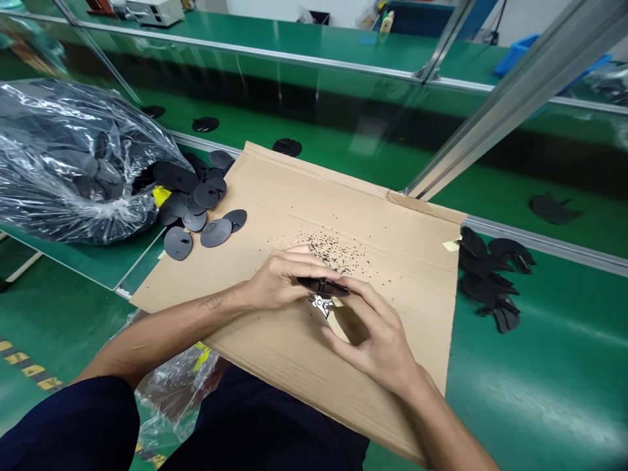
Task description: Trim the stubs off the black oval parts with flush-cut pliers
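A round black plastic disc (321, 286) is tilted on edge above the cardboard, its far edge turned up. My left hand (277, 278) grips its left side between thumb and fingers. My right hand (375, 327) curls round small side cutters (324, 307) with a silvery head and cream handles, while its fingertips touch the disc's right edge. The cutters' head lies just beneath the disc, and part of the handles is hidden by my fingers. Beyond my hands, many small black plastic bits (338, 255) are scattered over the cardboard sheet (299, 366).
Loose black discs (216, 232) spill from a clear plastic bag (73, 163) at left. More black pieces (490, 275) are heaped on the green bench (530, 392) at right. A metal post (500, 104) slants up behind the cardboard. Another plastic bag (176, 386) lies below.
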Action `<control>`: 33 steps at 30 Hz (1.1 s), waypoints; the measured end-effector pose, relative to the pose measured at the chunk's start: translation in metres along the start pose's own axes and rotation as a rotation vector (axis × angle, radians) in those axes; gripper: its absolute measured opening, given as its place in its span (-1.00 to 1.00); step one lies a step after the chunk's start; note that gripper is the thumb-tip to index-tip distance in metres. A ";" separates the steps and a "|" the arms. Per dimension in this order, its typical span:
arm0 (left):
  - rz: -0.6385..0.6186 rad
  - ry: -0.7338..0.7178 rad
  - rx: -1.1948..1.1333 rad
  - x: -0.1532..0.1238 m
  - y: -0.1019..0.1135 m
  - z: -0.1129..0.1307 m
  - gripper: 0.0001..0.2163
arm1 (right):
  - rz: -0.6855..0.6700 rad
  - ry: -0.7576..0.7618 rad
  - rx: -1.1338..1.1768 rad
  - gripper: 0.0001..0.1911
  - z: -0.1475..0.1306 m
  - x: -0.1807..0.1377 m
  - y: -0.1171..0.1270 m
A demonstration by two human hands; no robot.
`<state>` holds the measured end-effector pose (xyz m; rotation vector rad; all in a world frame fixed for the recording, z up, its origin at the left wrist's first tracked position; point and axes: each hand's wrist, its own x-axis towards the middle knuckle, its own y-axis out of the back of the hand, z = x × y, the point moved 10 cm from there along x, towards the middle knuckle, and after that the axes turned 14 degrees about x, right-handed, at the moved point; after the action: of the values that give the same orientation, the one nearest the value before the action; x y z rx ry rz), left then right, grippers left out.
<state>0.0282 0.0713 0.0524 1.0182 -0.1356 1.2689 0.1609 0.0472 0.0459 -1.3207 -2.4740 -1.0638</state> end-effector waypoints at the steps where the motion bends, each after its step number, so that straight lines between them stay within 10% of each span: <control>1: 0.001 0.000 0.004 0.000 0.000 0.000 -0.81 | 0.007 0.006 -0.009 -0.61 -0.001 0.000 0.000; 33: 0.007 -0.099 0.102 -0.003 0.001 0.006 -0.76 | 0.001 0.078 -0.108 -0.61 -0.005 0.000 -0.001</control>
<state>0.0290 0.0651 0.0545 1.1700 -0.1519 1.2424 0.1588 0.0438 0.0495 -1.2822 -2.3902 -1.2399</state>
